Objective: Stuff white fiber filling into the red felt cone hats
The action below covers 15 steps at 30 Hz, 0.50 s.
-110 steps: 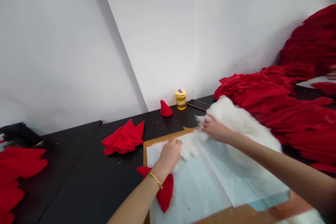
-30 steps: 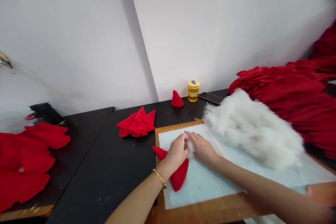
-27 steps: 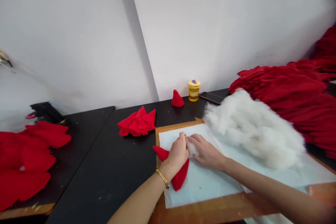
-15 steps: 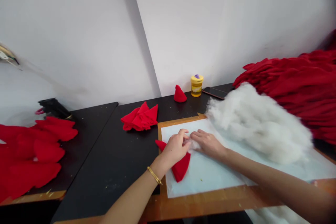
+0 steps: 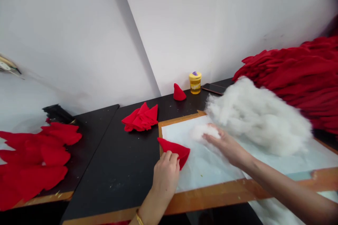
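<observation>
A pointed red fabric cone (image 5: pixel 174 148) lies at the left edge of the white sheet (image 5: pixel 200 175). The fingers of my left hand (image 5: pixel 167 168) are closed on its near side, with part of the cone hidden beneath them. My right hand (image 5: pixel 224 143) holds a tuft of white stuffing (image 5: pixel 202 133) between thumb and fingers, just above the sheet. Right of that hand lies a big heap of white stuffing (image 5: pixel 264 119).
Small red pieces are stacked (image 5: pixel 141 117) on the black table (image 5: pixel 111 172). Behind them stand a red cone (image 5: pixel 179 93), a yellow-lidded jar (image 5: pixel 195 83) and a phone (image 5: pixel 213 88). Red fabric piles lie at the far right (image 5: pixel 293 74) and far left (image 5: pixel 34 161).
My hands have moved apart. The left one came down onto the red cone and closed on it, while the right one moved rightward with the tuft of stuffing.
</observation>
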Each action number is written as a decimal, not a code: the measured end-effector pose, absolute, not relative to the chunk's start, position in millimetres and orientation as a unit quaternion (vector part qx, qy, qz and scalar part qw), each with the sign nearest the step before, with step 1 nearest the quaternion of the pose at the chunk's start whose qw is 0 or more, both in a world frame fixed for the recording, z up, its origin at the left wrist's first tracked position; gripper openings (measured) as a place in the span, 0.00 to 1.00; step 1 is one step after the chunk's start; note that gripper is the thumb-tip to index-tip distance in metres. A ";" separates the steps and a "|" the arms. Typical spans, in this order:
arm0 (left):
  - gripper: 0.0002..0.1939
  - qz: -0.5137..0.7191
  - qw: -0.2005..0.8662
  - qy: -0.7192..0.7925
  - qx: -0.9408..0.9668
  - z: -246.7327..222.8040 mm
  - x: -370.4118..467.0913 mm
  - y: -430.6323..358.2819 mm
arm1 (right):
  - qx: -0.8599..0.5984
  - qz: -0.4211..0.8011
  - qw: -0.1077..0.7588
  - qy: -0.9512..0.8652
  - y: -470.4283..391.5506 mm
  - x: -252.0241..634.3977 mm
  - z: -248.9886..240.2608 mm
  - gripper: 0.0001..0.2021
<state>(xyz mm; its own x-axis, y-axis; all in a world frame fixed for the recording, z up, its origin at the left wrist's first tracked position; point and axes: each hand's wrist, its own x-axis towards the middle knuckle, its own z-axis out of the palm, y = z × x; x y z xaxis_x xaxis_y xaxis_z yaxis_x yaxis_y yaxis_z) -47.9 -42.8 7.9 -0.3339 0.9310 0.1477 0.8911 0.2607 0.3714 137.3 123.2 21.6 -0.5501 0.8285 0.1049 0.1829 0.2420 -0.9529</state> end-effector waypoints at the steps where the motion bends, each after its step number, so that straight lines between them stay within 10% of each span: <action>1: 0.11 0.219 0.049 0.794 0.566 9.0 -52.1 -42.4 | -0.347 0.584 0.314 -0.663 110.8 137.4 24.9 0.21; 4: 0.08 0.287 0.048 0.795 0.532 12.2 -57.2 -40.3 | -0.310 0.708 0.299 -0.559 77.6 129.3 24.1 0.23; 15: 0.09 0.412 0.009 0.742 0.529 18.1 -33.6 -27.3 | -0.334 0.464 0.374 -0.730 60.2 94.7 -2.2 0.14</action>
<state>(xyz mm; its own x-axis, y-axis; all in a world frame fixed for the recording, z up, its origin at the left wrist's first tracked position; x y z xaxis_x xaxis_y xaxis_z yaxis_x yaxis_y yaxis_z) -33.6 -27.3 18.1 -0.4394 0.7925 0.4229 0.7777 0.1001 0.6206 94.7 60.2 -2.2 -0.4961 0.8354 0.2367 0.1410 0.3465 -0.9274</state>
